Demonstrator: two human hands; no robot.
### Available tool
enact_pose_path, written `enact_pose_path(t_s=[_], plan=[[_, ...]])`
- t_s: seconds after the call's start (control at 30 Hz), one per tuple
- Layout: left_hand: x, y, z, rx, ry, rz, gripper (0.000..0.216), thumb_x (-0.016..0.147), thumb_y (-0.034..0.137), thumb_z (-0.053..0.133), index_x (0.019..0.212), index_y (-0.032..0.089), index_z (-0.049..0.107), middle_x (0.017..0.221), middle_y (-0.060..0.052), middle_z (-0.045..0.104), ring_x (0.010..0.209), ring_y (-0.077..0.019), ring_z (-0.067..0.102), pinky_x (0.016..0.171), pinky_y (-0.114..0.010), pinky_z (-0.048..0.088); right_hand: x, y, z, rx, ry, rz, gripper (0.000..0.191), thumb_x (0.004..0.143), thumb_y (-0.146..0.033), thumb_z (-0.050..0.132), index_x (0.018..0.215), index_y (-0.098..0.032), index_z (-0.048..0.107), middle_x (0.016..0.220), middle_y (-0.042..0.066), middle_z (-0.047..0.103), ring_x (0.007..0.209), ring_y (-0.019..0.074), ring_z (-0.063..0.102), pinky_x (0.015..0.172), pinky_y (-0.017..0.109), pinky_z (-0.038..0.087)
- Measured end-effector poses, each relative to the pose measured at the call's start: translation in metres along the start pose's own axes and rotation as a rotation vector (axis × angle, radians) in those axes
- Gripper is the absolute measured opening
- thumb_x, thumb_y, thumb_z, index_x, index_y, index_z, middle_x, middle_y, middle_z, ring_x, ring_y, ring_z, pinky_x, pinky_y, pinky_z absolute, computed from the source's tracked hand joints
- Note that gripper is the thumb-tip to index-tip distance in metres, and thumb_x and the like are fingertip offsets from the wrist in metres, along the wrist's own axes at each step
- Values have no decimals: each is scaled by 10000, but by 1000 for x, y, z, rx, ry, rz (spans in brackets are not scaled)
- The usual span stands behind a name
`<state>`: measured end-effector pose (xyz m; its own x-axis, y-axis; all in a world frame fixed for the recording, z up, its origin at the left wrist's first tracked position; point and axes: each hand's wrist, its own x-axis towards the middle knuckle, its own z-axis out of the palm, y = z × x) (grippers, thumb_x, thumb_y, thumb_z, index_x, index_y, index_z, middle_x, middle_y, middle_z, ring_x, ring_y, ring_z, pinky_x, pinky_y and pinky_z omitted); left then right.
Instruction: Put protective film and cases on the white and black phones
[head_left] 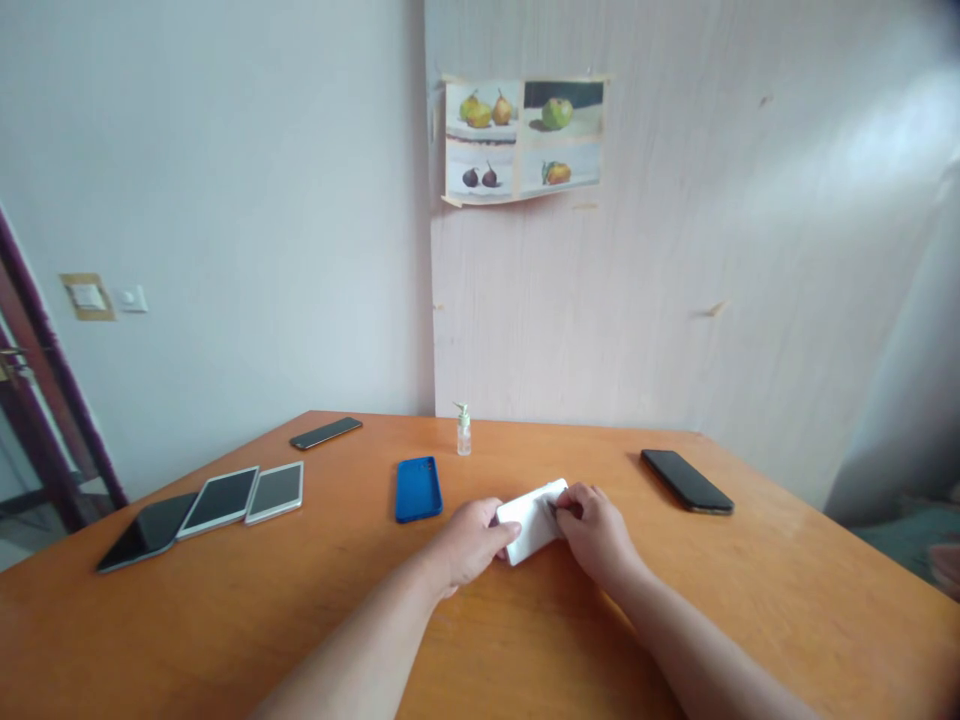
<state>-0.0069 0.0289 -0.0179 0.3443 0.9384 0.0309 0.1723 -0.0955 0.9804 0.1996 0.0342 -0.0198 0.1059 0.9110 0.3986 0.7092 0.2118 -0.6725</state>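
Note:
A flat white rectangular object [531,522], phone-sized, lies on the wooden table [225,620] at its middle. My left hand [472,540] grips its near left end, fingers curled around the edge. My right hand [596,530] holds its right side, fingers bent and pressed against the edge near the far corner. A blue phone case [418,488] lies just left of my left hand.
A small clear pump bottle [464,430] stands behind the hands. A black phone [686,481] lies at the right, another dark phone [325,433] at the back left. Three tablets or phones [217,500] lie in a row at the left edge. Walls close the back.

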Motion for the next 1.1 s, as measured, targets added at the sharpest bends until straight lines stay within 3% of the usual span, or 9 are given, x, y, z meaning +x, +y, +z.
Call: enact_pose_path(t_s=[0.2, 0.43, 0.67, 0.9, 1.0, 1.1], plan=[[-3, 7, 4, -51, -2, 19, 303, 721, 422, 671, 870, 161, 634, 775, -25, 677, 720, -196, 618, 631, -274, 449, -15, -25, 3, 53, -118, -241, 124, 795, -227, 517, 766, -218, 638, 906, 45, 599, 826, 179, 586, 732, 276, 459], [0, 0, 2, 49, 39, 9, 294, 733, 430, 656, 846, 161, 627, 777, -40, 688, 719, -199, 621, 606, -256, 425, 2, 2, -9, -186, -58, -72, 98, 797, -203, 519, 748, -202, 604, 845, 50, 569, 786, 188, 575, 722, 295, 430], [1, 2, 3, 22, -11, 27, 270, 753, 390, 627, 884, 154, 623, 799, -25, 676, 756, -191, 623, 645, -257, 445, -14, -19, 8, -2, -122, -258, 85, 803, -196, 504, 751, -210, 570, 868, 24, 565, 740, 149, 559, 663, 252, 427], [2, -1, 2, 107, -10, 4, 252, 749, 371, 612, 868, 149, 599, 787, -28, 671, 742, -193, 628, 627, -254, 446, 4, 10, -3, -123, 43, -33, 85, 773, -279, 569, 774, -196, 588, 815, 41, 587, 704, 176, 571, 659, 294, 428], [1, 1, 2, 130, -6, 6, 244, 760, 367, 600, 870, 149, 601, 793, -29, 666, 743, -191, 623, 620, -250, 440, -1, 2, 1, -95, 5, -73, 78, 773, -275, 563, 734, -208, 575, 764, 31, 589, 724, 190, 574, 648, 291, 425], [1, 3, 3, 138, 4, 29, 231, 763, 351, 596, 867, 146, 612, 792, -26, 659, 742, -182, 611, 614, -241, 430, -11, -11, 9, 21, -62, -162, 64, 784, -262, 547, 775, -216, 591, 836, 29, 603, 759, 179, 583, 679, 284, 448]])
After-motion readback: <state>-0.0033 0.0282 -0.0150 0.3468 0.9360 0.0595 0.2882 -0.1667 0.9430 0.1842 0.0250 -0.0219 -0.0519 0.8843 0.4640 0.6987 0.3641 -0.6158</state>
